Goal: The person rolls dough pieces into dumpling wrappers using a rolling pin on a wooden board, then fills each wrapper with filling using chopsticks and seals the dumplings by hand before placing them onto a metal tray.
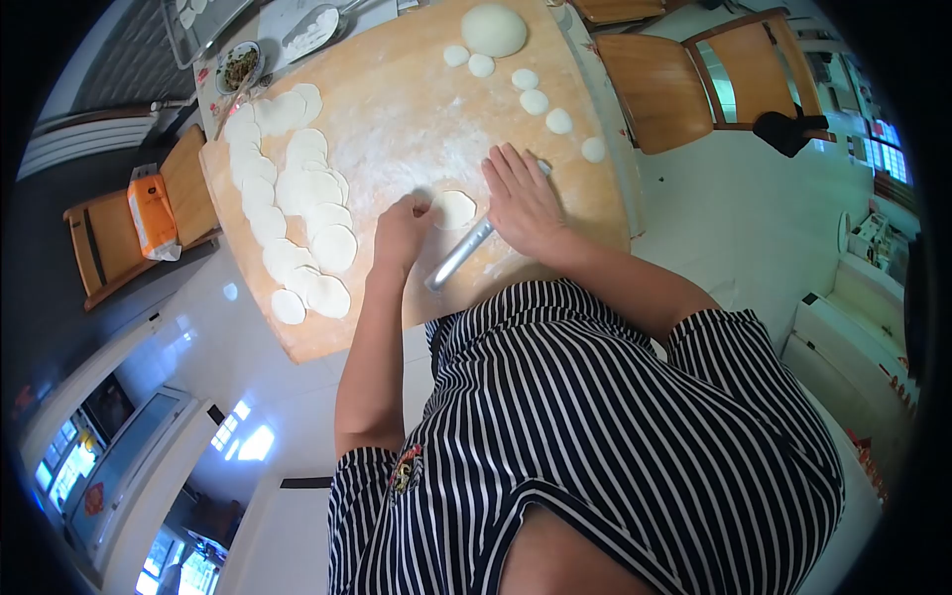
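Dough round [455,210] | left grip [403,230] at its edge — pinch unclear | right grip [524,203] outstretched (atop rolling pin [461,257])

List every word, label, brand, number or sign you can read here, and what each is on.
None can be read.
Orange packet on the chair: any print is too small and blurred.
Emblem on the striped shirt: too small to make out any lettering.

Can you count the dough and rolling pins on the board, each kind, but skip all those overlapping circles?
Big dough lump: 1
Small dough pieces: 6
Dough circle by the left hand: 1
Rolling pin: 1
Total: 9
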`<state>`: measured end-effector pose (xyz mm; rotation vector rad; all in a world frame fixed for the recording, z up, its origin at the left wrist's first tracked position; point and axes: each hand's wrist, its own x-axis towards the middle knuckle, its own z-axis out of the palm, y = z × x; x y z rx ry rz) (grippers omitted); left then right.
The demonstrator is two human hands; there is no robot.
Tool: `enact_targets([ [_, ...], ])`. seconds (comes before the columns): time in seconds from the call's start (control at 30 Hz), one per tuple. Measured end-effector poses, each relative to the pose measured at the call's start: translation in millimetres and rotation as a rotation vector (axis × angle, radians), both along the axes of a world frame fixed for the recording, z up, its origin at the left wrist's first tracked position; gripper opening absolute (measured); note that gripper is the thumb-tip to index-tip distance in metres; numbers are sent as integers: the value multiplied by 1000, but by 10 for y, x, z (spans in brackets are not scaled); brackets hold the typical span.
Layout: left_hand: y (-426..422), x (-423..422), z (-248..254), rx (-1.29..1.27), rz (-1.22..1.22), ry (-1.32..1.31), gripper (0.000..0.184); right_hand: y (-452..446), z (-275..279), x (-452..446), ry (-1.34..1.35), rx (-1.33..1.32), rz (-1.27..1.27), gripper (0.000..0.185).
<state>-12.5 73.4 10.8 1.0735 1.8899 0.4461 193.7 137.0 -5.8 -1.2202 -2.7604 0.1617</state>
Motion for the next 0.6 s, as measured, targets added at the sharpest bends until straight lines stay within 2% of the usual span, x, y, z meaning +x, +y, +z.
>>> enact_targets([
  [0.07, 7, -3, -57, -14, -52, 36, 27, 43, 27, -96, -48, -20, -3, 50],
  [0.13, 113, 33, 41, -28, -86, 76, 28, 260, -29, -431, 199, 103, 43, 50],
  [0.23, 233, 20, -2, -49, -144, 203, 28, 480, -57, -832, 261, 136, -74, 53],
  [0.3, 176, -54, -187, 150, -145, 210, 27, 434, -37, -757, 241, 106, -120, 54],
  [0.33, 133, -52, -189, 151, -145, 212, 27, 337, -53, -597, 215, 63, -99, 54],
  [0.4, -17, -44, -168, 148, 27, 212, 27, 96, -89, -258, 187, 23, -82, 54],
  [0.43, -67, -74, -177, 152, 23, 209, 27, -34, -121, -76, 130, 11, -46, 53],
  [0.5, -146, -165, -207, -81, 125, -132, 27, -40, -105, 0, 70, -1, -7, 52],
  [0.53, -156, -167, -177, -129, 105, -193, 28, 9, -46, -52, 56, 36, 25, 52],
  [0.57, -154, -148, -159, -134, 106, -190, 28, 53, -1, -139, 45, 72, 55, 51],
  [0.6, -102, -97, -84, -67, 58, -35, 27, 144, -24, -300, 76, 97, 61, 50],
])
